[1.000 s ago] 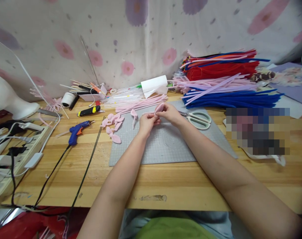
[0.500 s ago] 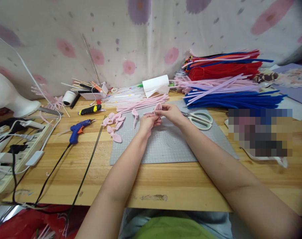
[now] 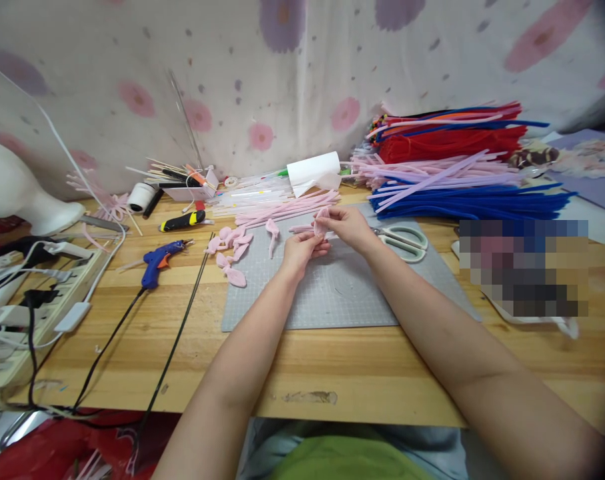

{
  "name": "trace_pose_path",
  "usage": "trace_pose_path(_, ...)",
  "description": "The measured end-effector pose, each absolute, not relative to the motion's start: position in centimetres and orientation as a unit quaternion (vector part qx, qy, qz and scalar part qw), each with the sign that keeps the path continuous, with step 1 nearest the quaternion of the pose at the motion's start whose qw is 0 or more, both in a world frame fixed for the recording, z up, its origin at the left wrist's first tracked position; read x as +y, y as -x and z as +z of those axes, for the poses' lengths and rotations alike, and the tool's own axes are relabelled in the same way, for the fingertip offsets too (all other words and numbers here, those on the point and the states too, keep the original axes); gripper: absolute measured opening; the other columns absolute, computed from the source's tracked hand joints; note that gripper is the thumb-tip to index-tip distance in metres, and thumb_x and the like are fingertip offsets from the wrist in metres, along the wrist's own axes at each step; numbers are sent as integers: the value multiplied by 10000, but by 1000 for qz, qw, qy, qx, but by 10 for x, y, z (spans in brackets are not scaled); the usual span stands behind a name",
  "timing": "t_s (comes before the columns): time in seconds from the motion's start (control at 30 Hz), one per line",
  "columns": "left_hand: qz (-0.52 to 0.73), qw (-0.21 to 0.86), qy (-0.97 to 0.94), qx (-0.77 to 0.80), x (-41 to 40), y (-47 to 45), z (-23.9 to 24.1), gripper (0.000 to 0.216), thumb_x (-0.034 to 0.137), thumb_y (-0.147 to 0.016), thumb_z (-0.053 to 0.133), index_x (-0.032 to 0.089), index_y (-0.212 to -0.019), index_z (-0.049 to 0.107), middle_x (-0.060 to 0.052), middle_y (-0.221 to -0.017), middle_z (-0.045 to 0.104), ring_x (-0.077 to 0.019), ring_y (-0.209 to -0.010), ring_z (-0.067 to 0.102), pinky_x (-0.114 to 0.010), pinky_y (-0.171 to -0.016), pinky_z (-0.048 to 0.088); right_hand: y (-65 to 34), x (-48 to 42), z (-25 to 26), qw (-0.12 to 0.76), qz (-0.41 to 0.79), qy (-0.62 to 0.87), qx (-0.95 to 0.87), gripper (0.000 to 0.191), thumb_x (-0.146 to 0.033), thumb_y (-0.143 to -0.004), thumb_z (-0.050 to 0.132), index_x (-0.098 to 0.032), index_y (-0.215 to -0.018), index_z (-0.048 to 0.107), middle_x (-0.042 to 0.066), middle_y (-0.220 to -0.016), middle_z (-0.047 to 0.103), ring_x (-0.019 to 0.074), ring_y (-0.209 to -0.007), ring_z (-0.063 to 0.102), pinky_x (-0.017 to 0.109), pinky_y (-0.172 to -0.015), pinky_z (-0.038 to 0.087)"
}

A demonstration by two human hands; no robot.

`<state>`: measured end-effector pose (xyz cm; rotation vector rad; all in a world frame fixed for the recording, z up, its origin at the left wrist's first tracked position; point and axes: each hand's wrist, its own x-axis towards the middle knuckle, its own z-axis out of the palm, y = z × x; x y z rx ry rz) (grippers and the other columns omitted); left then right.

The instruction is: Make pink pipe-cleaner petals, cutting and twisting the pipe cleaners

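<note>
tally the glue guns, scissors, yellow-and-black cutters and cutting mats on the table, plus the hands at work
Glue gun: 1
Scissors: 1 pair
Yellow-and-black cutter: 1
Cutting mat: 1
Hands: 2, left hand and right hand
Total: 6

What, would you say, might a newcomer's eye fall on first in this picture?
Probably the heap of red, pink and blue fuzzy stems at the back right of the wooden table. Next might come the left hand and right hand, together holding a small pink piece above the grey mat. The blue glue gun, left of the mat, also stands out.
</note>
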<state>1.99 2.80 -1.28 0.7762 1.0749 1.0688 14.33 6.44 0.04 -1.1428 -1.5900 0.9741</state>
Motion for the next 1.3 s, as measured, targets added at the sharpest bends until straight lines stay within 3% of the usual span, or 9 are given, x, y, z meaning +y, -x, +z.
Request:
trace_pose_path(0.27, 536, 615, -294, 498, 26, -23, -10, 75, 140, -669, 598, 106, -611, 565, -7, -527, 591, -95, -468, 581, -206, -506, 466, -139, 64, -3, 472, 467, 416, -621, 193, -282, -578, 646, -150, -718, 638, 4, -700, 634, 145, -657, 564, 285, -646, 461)
trace_pose_path(0.5, 550, 606, -256, 515, 26, -25, -6, 115, 90, -682, 563, 118, -584, 509, 4, -497, 564, -101, -425, 562, -215, -484, 438, -138, 64, -5, 458, 392, 449, -660, 161, -242, -590, 627, -147, -714, 665, 22, -735, 643, 155, -706, 569, 287, -688, 458)
trace_pose_path(0.7, 562, 604, -281, 490, 29, -22, -13, 100, 148, -706, 585, 114, -629, 531, 3, -554, 584, -89, -488, 588, -203, -529, 461, -141, 59, 4, 419, 453, 460, -639, 316, -396, -642, 625, -151, -838, 664, 40, -773, 655, 140, -658, 570, 260, -588, 457)
trace_pose_path(0.87, 570, 583, -320, 483, 32, -16, -19, 82, 176, -727, 578, 107, -683, 569, -6, -603, 601, -87, -541, 607, -200, -559, 473, -147, 56, 11, 322, 312, 498, -742, 182, -329, -682, 599, -159, -700, 663, 26, -666, 642, 122, -609, 538, 236, -561, 385)
trace_pose_path(1.0, 555, 588, -359, 466, 31, -14, -17, 73, 174, -709, 593, 102, -720, 596, -37, -683, 633, -120, -614, 635, -253, -620, 502, -147, 54, 16, 300, 200, 511, -780, 154, -267, -726, 534, -158, -675, 631, 25, -669, 622, 121, -625, 513, 238, -576, 348)
trace_pose_path(1.3, 555, 524, -414, 495, 35, -12, -19, 79, 151, -682, 569, 125, -726, 629, -21, -622, 643, -136, -625, 639, -274, -655, 508, -139, 45, 19, 275, 134, 509, -804, 134, -240, -744, 495, -164, -694, 592, 34, -723, 593, 126, -649, 489, 238, -586, 311)
